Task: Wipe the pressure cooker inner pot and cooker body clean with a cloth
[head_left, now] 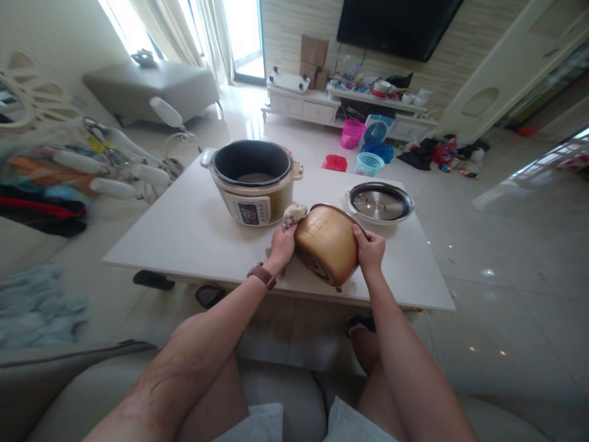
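Note:
A golden-brown inner pot (327,243) is tilted on its side above the white table (193,233), its mouth facing away from me. My right hand (369,250) grips the pot's right rim. A crumpled pale cloth (293,214) is held by my left hand (281,244) against the pot's left side. A brown watch is on my left wrist. Behind the pot stands the open electric cooker body (252,181) with a dark inside and a front control panel.
The cooker's steel lid (380,202) lies on the table at the right. Coloured plastic baskets (361,150) sit on the tiled floor beyond. A cluttered rack (92,166) is at the left. My knees and a grey sofa edge are in front.

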{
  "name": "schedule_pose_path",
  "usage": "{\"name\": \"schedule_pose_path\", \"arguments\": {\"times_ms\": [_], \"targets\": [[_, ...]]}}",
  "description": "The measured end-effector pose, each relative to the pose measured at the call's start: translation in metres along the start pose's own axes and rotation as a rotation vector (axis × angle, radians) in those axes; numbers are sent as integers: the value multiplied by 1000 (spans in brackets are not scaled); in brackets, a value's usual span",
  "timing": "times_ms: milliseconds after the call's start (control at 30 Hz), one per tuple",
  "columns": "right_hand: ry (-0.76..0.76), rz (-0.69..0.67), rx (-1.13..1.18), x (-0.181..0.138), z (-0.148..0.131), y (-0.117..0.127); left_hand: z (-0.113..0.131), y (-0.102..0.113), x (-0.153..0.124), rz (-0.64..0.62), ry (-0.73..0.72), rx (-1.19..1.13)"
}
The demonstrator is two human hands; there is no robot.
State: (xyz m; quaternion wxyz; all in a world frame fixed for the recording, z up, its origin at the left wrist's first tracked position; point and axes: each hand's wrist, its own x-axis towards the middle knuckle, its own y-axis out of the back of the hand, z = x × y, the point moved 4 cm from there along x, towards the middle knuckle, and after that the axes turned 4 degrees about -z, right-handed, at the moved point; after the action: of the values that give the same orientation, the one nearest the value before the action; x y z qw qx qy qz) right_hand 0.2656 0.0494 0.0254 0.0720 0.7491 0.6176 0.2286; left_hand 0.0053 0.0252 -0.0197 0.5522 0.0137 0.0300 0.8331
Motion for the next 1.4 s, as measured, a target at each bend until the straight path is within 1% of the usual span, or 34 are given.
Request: {"name": "schedule_pose_path", "arguments": {"times_ms": [367, 500, 567, 667, 800, 867, 1000, 1133, 1200, 1400], "targets": [[-12, -4, 12, 1, 1, -1, -1, 0, 1, -9, -16, -9], [25, -82, -33, 4, -5, 3, -1, 1, 1, -6, -4, -31], [62, -97, -82, 6, -11, 6, 1, 0, 0, -20, -11, -42], [74, -74, -105, 8, -18, 11, 5, -3, -3, -62, -51, -45], [-35, -8, -105, 6, -15, 13, 11, -8, -11, -126, -112, -34], [-57, 19, -104, 3, -12, 13, 13, -9, -13, -145, -124, -30], [40, -11, -73, -1, -11, 11, 13, -6, -10, -116, -93, -33], [157, -7, -114, -4, -11, 8, 9, 0, -4, -70, -19, -38], [203, -15, -145, -4, -13, 6, 8, 3, -3, -52, -14, -41], [327, -169, -269, -9, -41, 1, 9, 3, -7, -19, -59, -5]]}}
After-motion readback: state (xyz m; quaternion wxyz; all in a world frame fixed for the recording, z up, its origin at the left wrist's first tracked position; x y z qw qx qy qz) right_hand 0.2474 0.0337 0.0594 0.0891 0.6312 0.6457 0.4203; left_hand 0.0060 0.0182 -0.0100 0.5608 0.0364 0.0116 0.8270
